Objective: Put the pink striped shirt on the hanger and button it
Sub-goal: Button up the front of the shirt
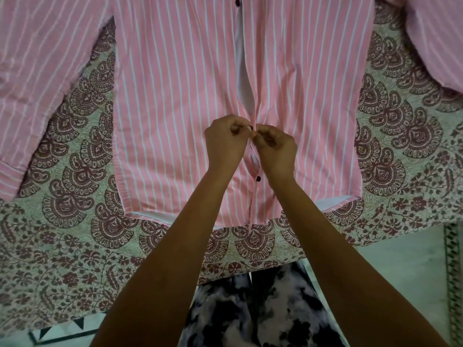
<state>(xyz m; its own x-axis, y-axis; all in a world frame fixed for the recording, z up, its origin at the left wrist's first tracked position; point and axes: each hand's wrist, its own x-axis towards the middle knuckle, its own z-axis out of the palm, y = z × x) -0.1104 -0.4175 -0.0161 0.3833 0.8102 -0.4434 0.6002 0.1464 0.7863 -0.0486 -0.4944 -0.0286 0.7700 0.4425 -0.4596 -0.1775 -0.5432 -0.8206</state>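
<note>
The pink striped shirt (175,101) lies flat on a patterned bedsheet, front up, sleeves spread to both sides. My left hand (224,142) pinches the left edge of the front placket. My right hand (276,146) pinches the right edge, and the two meet at a dark button (251,126). Above my hands the placket gapes and shows white lining. A lower dark button (258,178) sits closed near the hem. Another dark button (237,1) shows at the top edge. No hanger is in view.
The bedsheet (75,221) has a maroon paisley and floral print and ends at the near edge of the bed. My dark-and-white patterned trousers (250,316) stand against it. Pale floor (400,271) shows at the lower right.
</note>
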